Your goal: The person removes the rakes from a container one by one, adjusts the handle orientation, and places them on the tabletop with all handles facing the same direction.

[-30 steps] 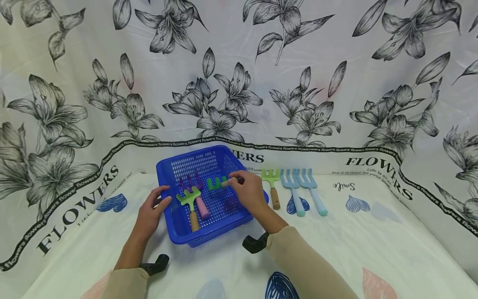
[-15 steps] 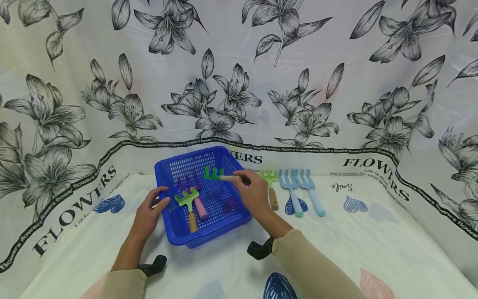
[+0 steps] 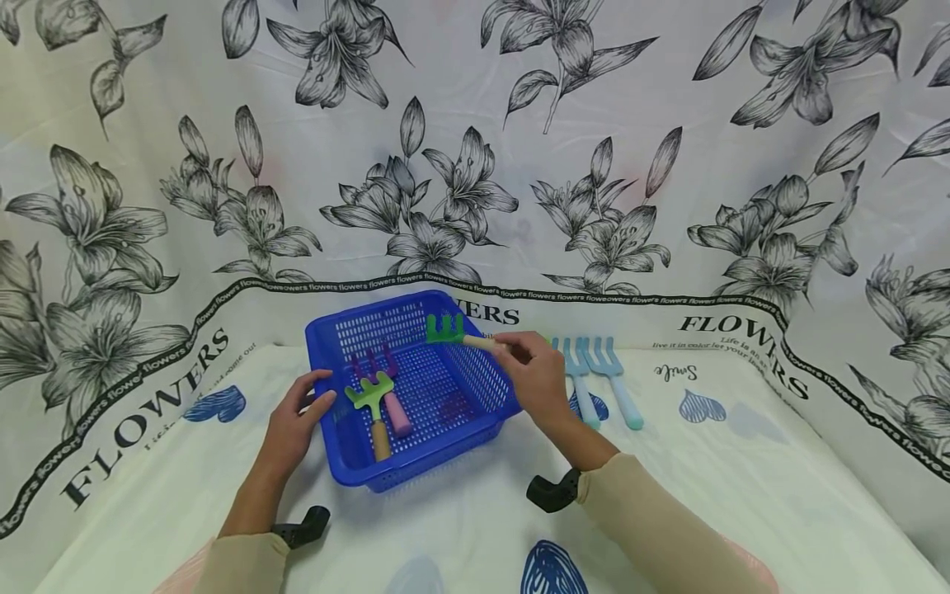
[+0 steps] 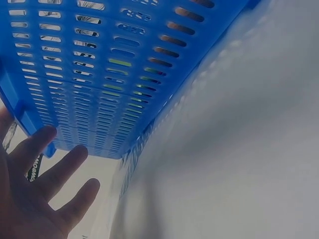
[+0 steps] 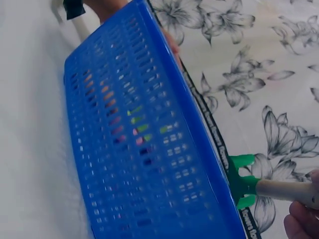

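Note:
In the head view, my right hand (image 3: 536, 375) pinches the pale wooden handle of a small green garden rake (image 3: 445, 328), held above the right rim of a blue plastic basket (image 3: 475, 433). The right wrist view shows the rake (image 5: 242, 183) beyond the basket's edge. My left hand (image 3: 291, 429) rests at the basket's left rim. Its fingers (image 4: 75, 159) are spread and fairly straight beside the wall in the left wrist view. Inside the basket lie a light green rake (image 3: 376, 396) with a wooden handle and a purple rake (image 3: 397, 412) with a pink handle.
Two light blue garden forks (image 3: 585, 388) lie on the patterned white cloth (image 3: 690, 478) right of the basket. Another light green tool is mostly hidden behind my right hand. A flower-printed curtain (image 3: 445, 190) hangs behind.
My right hand has lifted the green rake from inside the basket and carried it right, over the rim. The left hand and the basket stay nearly in place.

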`<state>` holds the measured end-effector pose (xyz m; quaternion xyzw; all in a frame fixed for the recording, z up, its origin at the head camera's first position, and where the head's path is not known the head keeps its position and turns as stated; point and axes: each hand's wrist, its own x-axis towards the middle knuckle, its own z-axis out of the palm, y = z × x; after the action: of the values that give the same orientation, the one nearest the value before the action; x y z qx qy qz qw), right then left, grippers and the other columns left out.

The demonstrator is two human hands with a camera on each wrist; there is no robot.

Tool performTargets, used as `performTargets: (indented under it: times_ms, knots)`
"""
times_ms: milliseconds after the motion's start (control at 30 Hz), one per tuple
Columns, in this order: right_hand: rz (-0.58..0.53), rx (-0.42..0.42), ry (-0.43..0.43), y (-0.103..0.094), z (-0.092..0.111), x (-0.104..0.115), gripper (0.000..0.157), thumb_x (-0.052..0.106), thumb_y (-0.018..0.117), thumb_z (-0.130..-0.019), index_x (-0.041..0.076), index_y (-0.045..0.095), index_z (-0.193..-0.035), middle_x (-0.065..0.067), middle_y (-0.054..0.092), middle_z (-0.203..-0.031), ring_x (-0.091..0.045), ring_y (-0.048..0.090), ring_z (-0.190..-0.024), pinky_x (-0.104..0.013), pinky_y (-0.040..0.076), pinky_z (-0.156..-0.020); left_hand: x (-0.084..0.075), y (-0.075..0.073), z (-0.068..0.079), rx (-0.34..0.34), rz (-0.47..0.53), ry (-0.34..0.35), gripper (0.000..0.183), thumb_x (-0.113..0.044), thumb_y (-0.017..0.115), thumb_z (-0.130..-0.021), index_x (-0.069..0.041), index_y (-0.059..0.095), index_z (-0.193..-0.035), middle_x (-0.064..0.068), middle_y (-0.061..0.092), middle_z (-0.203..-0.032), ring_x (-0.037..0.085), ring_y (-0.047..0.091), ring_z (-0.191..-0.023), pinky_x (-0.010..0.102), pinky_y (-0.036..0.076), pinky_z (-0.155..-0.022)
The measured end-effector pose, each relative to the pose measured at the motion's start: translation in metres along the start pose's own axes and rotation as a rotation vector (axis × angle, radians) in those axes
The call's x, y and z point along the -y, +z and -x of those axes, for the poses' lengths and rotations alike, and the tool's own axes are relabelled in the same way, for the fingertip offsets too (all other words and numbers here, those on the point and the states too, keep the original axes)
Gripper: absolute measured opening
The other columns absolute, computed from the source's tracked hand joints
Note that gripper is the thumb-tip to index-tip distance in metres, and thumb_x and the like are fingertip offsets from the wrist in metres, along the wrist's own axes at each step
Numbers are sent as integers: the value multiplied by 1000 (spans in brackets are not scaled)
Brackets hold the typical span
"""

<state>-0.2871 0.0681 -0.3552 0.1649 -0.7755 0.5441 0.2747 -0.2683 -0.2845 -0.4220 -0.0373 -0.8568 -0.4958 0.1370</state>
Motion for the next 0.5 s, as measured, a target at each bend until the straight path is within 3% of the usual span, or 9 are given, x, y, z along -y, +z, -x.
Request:
performTargets:
  times_ms: [200, 500]
  knots:
    - [51, 6, -42, -20, -9, -5, 17, 11, 72, -89, 5, 73, -106, -6, 69, -92, -17, 67, -79, -26, 54, -64, 0, 0, 0, -3, -3, 3, 56, -47, 47, -100, -15, 38, -145, 19, 29, -155, 48, 34, -134, 65, 29, -104]
    - [72, -60, 6, -49, -10, -16, 23, 15, 70, -91, 4, 71, -111, -8, 70, -102, -20, 68, -88, -18, 53, -66, 3, 1, 1, -11, -7, 3, 53, -43, 48, -101, -16, 38, -145, 18, 29, -155, 48, 35, -134, 65, 30, -104]
